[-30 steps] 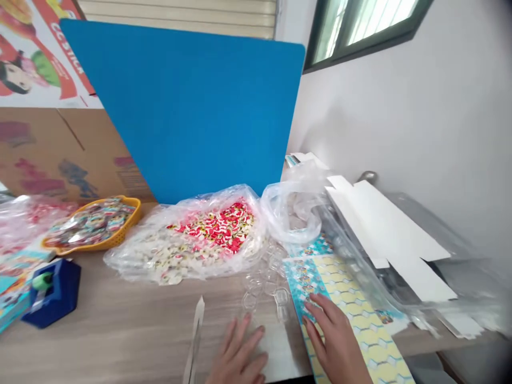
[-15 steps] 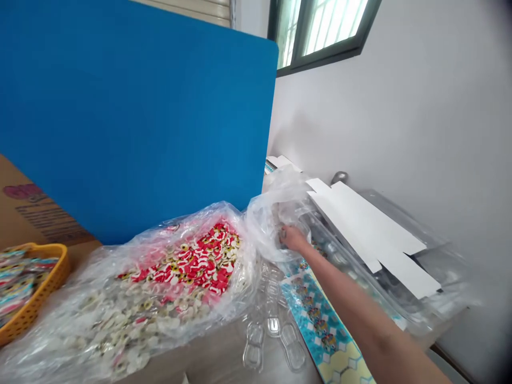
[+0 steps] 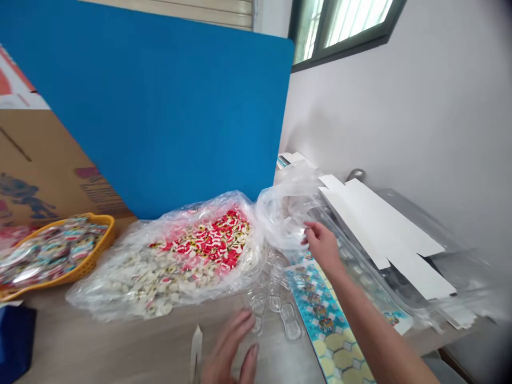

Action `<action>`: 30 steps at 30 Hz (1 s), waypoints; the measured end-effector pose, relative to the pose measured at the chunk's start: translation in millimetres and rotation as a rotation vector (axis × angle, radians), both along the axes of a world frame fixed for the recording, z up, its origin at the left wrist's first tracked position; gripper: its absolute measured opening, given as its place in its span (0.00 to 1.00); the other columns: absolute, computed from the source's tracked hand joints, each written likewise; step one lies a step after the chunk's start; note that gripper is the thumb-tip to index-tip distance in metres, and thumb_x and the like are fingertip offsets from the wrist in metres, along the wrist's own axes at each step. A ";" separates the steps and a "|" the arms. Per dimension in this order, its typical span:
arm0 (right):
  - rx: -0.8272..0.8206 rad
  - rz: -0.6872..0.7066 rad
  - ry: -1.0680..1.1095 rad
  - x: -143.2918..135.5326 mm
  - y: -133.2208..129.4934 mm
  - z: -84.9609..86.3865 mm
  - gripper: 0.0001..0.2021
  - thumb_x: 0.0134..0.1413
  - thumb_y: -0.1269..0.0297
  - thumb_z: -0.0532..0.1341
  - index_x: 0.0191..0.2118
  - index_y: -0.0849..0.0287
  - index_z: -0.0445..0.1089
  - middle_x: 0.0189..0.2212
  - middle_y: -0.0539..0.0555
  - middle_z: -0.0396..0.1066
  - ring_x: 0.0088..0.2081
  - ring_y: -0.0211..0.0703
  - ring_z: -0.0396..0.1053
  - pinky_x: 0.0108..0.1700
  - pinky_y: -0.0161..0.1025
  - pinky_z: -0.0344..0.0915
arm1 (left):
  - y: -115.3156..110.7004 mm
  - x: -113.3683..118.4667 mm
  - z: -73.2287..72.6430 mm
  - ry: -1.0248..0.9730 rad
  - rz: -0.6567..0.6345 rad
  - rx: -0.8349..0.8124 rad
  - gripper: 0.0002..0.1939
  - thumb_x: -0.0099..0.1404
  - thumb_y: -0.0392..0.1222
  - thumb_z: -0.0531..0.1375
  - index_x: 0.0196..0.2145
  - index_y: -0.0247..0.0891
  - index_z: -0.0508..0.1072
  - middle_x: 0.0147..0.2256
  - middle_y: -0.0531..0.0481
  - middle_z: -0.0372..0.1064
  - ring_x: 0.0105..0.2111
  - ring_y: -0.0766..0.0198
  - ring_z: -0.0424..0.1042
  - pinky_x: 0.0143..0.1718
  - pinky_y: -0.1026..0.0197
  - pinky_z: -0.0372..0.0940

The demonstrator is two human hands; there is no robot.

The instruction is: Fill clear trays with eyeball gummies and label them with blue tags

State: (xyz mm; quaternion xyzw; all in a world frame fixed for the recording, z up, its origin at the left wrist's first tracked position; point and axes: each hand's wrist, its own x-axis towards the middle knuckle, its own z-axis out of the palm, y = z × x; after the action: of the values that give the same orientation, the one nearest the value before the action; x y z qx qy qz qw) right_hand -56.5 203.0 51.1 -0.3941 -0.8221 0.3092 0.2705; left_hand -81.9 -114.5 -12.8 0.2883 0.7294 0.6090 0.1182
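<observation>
My right hand [image 3: 323,246] is beside the mouth of a clear plastic bag [image 3: 280,213], its fingers drawn together; whatever they pinch is too small to make out. Below, my left hand [image 3: 232,349] hovers over the table with fingers apart, holding nothing. Small clear plastic shells [image 3: 291,321] lie between the hands. A large clear bag holds many red and white pieces [image 3: 220,240]. Under my right forearm is a blue and yellow printed sheet [image 3: 320,304].
A yellow basket [image 3: 104,246] of packed items stands at left before a cardboard box [image 3: 48,154]. White card pieces [image 3: 372,218] lie on clear trays at right. A blue panel [image 3: 180,106] rises behind. A pale pointed strip [image 3: 196,346] lies near the front.
My right hand has come out of the clear bag toward me. My left hand has entered at the bottom. The view has shifted left, showing more of the basket and box.
</observation>
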 end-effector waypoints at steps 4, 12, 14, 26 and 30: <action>-0.898 0.206 0.519 40.9 -103.8 -7.2 0.14 0.51 0.56 0.63 0.41 0.58 0.67 0.28 0.52 0.74 0.20 0.36 0.65 0.20 0.33 0.58 | 47.9 4.8 39.8 -0.543 -0.273 0.301 0.36 0.58 0.50 0.67 0.62 0.49 0.64 0.61 0.43 0.64 0.60 0.49 0.64 0.59 0.48 0.60; -0.856 0.227 0.455 92.1 -184.4 -27.9 0.13 0.53 0.52 0.65 0.37 0.57 0.70 0.26 0.50 0.70 0.26 0.39 0.66 0.27 0.35 0.63 | 36.4 29.0 34.8 -0.858 -0.281 0.361 0.31 0.57 0.41 0.69 0.58 0.44 0.68 0.50 0.43 0.74 0.38 0.64 0.74 0.43 0.59 0.68; -0.642 0.224 0.398 99.9 -177.0 -23.0 0.12 0.54 0.53 0.65 0.35 0.57 0.72 0.30 0.52 0.72 0.32 0.41 0.68 0.33 0.36 0.64 | 28.9 29.7 30.6 -0.857 -0.252 0.309 0.30 0.56 0.39 0.70 0.56 0.44 0.70 0.48 0.44 0.75 0.48 0.58 0.72 0.53 0.56 0.63; -0.912 0.437 0.385 107.9 -172.6 -9.5 0.13 0.53 0.53 0.66 0.29 0.58 0.72 0.24 0.49 0.70 0.27 0.38 0.67 0.33 0.36 0.64 | 23.1 36.3 33.4 -0.944 -0.381 0.220 0.26 0.57 0.42 0.69 0.53 0.41 0.73 0.47 0.43 0.73 0.47 0.56 0.72 0.52 0.53 0.63; -0.921 0.408 0.400 107.4 -172.8 -15.4 0.12 0.52 0.53 0.66 0.30 0.57 0.72 0.25 0.49 0.70 0.28 0.38 0.67 0.33 0.36 0.63 | 25.9 36.8 27.7 -0.935 -0.280 0.191 0.30 0.52 0.39 0.72 0.53 0.41 0.73 0.46 0.44 0.74 0.46 0.56 0.72 0.53 0.51 0.63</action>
State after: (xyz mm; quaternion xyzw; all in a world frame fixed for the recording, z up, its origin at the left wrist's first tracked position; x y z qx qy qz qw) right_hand 50.9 30.2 35.7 -0.2377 -0.5940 0.7527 0.1556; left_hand -45.0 -88.6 14.9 0.0891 0.4937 0.7154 0.4863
